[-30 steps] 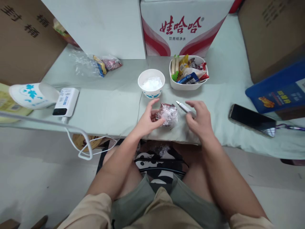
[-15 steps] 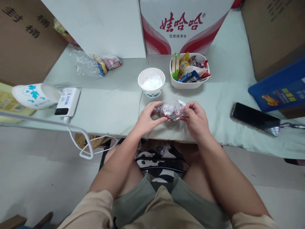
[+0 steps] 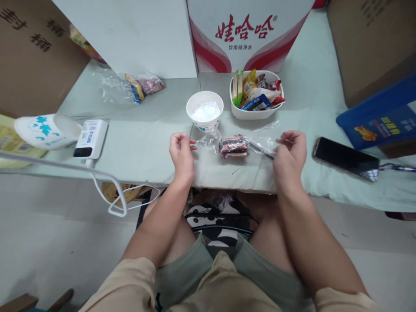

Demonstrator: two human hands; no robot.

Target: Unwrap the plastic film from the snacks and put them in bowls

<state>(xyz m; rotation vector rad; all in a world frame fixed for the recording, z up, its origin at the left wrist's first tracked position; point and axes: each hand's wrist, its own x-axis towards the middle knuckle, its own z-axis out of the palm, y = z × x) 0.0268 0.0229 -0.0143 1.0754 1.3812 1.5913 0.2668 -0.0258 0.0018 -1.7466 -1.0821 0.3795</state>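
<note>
Small red-and-brown snack packets (image 3: 234,146) lie bundled on the cloth, with clear plastic film (image 3: 209,139) stretched out on both sides of them. My left hand (image 3: 182,157) is closed in a pinch at the film's left end. On the other side, my right hand (image 3: 290,159) pinches the film's right end. A slim dark stick-like thing (image 3: 265,151) runs from the packets toward my right fingers; its kind is not clear, nor whether I grip it. Just behind the film stands a paper bowl (image 3: 195,113) with white, crinkled contents.
A white tub (image 3: 253,114) of wrapped snacks stands behind my hands, before a white carton (image 3: 243,58). At right lie a phone (image 3: 346,158) and a blue package (image 3: 377,123). Leftward are a power bank (image 3: 92,136), a tipped paper cup (image 3: 48,130) and bagged snacks (image 3: 146,86).
My hands have moved apart, left and right, from close around the crumpled bundle. The film is now drawn out sideways and the packets show between my hands.
</note>
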